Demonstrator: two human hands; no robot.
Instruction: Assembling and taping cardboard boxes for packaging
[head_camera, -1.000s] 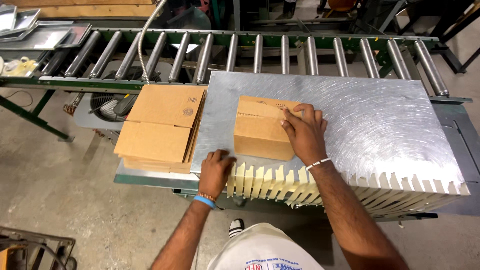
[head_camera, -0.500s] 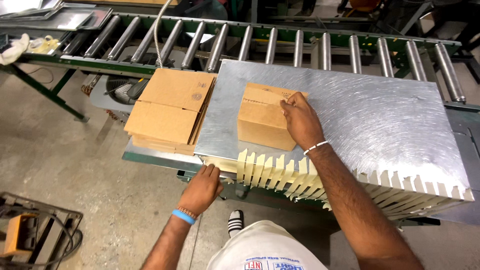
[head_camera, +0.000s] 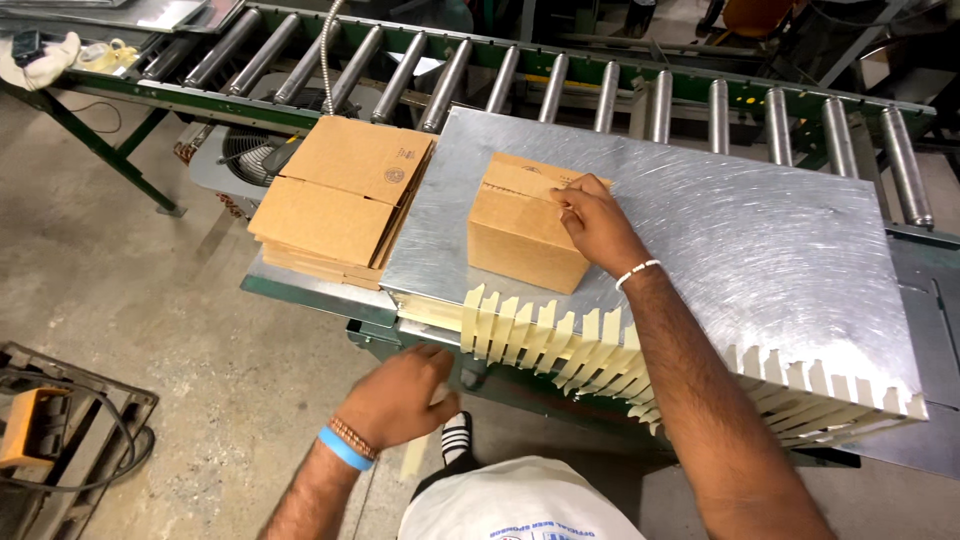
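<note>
Steel table (head_camera: 760, 250): right hand (head_camera: 597, 225) flat on cardboard box (head_camera: 520, 230), steadying it; left hand (head_camera: 398, 395) loosely curled, empty, below table edge w/ tape strips (head_camera: 560, 345).

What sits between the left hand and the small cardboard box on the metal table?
In the head view, a row of cream paper strips hangs along the shiny metal table's front edge, between the left hand and the small brown cardboard box.
</note>
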